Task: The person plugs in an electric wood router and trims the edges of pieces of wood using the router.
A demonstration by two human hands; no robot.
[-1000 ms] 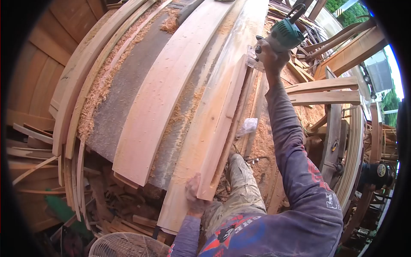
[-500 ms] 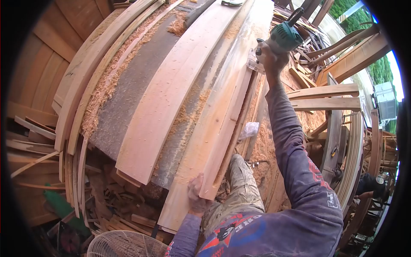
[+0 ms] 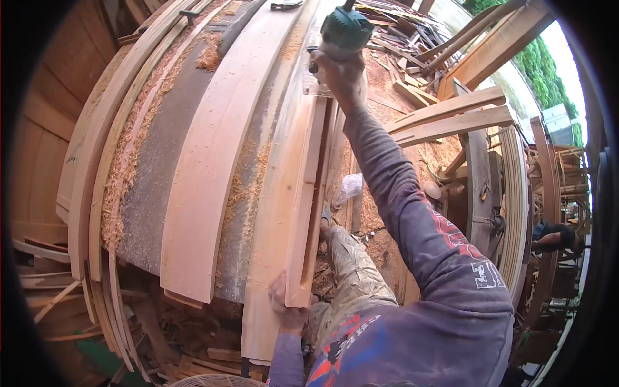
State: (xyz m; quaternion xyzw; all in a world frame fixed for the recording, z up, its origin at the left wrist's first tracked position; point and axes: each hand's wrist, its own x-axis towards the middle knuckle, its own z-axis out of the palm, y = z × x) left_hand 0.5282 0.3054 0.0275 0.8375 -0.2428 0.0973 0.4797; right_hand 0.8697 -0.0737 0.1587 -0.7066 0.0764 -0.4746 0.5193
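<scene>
A green power tool with a clear base stands at the far end of a narrow wooden piece. My right hand is wrapped round the tool's body. That narrow piece has a long slot along its right side and lies on a wider board. At its near end, my left hand grips the piece's left edge and corner, with part of the fingers hidden. A broad curved plank rests to the left on the dusty grey bench.
Curved boards and shavings line the left. Two wooden legs jut from the right, beside stacked strips. A plastic bag lies right of the workpiece. A fan guard shows at the bottom; another person is far right.
The view has turned, so the bench and boards appear shifted left and more upright. My right hand and the tool appear farther left and higher. My left hand keeps its hold at the near end.
</scene>
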